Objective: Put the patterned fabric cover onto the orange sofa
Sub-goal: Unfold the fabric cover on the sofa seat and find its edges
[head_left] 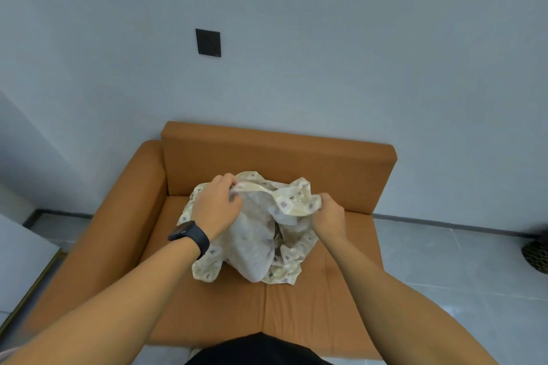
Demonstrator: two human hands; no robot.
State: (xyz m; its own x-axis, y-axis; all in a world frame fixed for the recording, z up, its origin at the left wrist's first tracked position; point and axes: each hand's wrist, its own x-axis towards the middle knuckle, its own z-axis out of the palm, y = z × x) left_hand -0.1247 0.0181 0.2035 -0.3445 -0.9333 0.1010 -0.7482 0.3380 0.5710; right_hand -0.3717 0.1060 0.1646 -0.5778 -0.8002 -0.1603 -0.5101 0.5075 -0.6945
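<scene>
The patterned fabric cover [255, 243], cream with small grey squares, lies bunched in a heap on the seat of the orange sofa [296, 157]. My left hand [218, 207], with a black watch on its wrist, grips the cover's edge at the upper left of the heap. My right hand [327, 216] is closed on a fold of the cover at the upper right. Between the two hands the fabric is lifted and stretched a little. The sofa's backrest and left armrest are bare.
The sofa stands against a pale wall with a black wall socket [208, 42] above it. Grey tiled floor [444, 261] lies to the right, with a dark woven object [535, 255] at the right edge. A pale furniture edge [26, 249] stands to the left.
</scene>
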